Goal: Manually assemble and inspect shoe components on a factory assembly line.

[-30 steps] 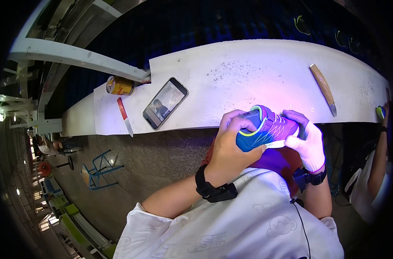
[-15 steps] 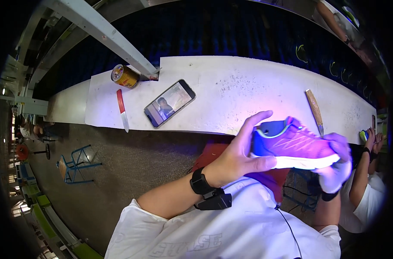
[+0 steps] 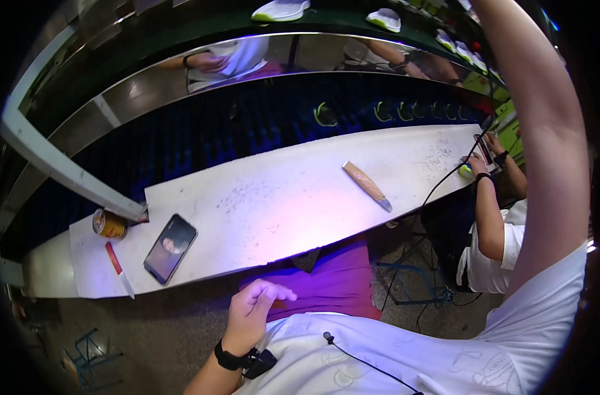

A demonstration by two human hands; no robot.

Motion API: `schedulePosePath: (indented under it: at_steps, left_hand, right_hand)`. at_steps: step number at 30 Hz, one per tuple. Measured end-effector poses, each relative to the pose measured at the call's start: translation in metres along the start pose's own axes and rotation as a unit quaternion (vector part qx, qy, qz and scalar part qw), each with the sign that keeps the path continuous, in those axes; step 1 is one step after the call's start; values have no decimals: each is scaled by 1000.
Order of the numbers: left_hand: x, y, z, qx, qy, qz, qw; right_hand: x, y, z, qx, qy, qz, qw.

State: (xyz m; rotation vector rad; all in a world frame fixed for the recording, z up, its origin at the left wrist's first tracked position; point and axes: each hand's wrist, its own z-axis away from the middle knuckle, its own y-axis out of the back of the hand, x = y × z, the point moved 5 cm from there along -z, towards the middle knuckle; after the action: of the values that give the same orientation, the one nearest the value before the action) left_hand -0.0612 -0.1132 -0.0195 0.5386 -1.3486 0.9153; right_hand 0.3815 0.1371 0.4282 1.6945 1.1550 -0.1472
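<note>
My left hand (image 3: 250, 313) hangs in front of the near table edge, over my lap. Its fingers are loosely bent and reach to the right; it looks empty, though its palm is partly hidden. A dark band with a small black box circles that wrist. My right arm (image 3: 547, 125) is stretched up along the right side, and its hand lies beyond the upper edge of the picture. On the white tabletop (image 3: 273, 204), a knife with a wooden handle (image 3: 366, 184) lies beyond my lap. Further left are a phone (image 3: 171, 249) with a lit screen and a red-handled knife (image 3: 114, 259).
A yellow can (image 3: 109, 224) stands beside a white metal post (image 3: 69, 168). Behind the table runs a dark belt (image 3: 247, 118) with green-edged pieces. Pale shoe soles (image 3: 280, 10) rest on a shelf above. At right, a co-worker's hands (image 3: 474, 164) hold something green; a blue stool (image 3: 415, 286) is below.
The purple and pink shoe that both hands held is out of sight. My right arm has risen to the upper right, my left hand has let go, and the view has swung right.
</note>
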Motion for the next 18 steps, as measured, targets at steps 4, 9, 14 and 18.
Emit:
schedulePosePath:
  at_steps: [4,9,14,18]
  left_hand:
    - [-24,14,3,63,32,20,997]
    - [-9,11,-65,22,10,-35,999]
    - [2,-29,-285,20,-115,-149,982]
    - [-24,-50,-459,218,45,-237,946]
  right_hand:
    - [39,-55,31,77,-56,284,954]
    - [103,-126,66,115,-148,426,885]
    - [110,-206,40,5,-113,454,884]
    - [100,-207,27,54,-131,386,912]
